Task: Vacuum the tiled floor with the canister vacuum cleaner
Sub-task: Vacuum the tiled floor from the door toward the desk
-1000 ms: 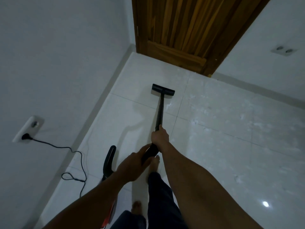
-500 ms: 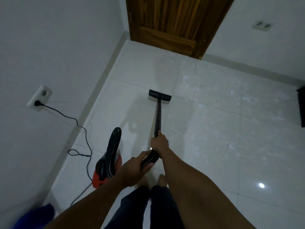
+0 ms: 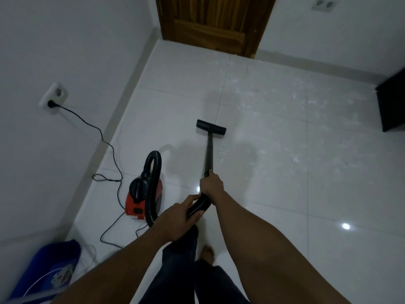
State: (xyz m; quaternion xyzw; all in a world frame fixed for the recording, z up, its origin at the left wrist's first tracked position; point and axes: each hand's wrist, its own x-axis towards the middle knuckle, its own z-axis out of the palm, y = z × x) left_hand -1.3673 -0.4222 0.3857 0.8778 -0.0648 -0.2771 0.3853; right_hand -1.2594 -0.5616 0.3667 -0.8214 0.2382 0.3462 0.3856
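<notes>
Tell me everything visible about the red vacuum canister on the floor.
The canister is small, red plastic by its look, with a black top and carry handle. It sits upright on the white tiled floor near the left wall. A black hose arches up from it and loops down toward the left hand. A thin black cord runs from it to the wall socket. Only floor, hose and cord touch it.

Glossy white floor tiles [image 3: 274,205], grained wood door [image 3: 214,20], ribbed black hose [image 3: 197,207], matt walls [image 3: 65,40].

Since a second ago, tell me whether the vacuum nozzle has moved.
Yes. The vacuum nozzle has drawn back away from the wooden door, crossing a tile joint.
</notes>
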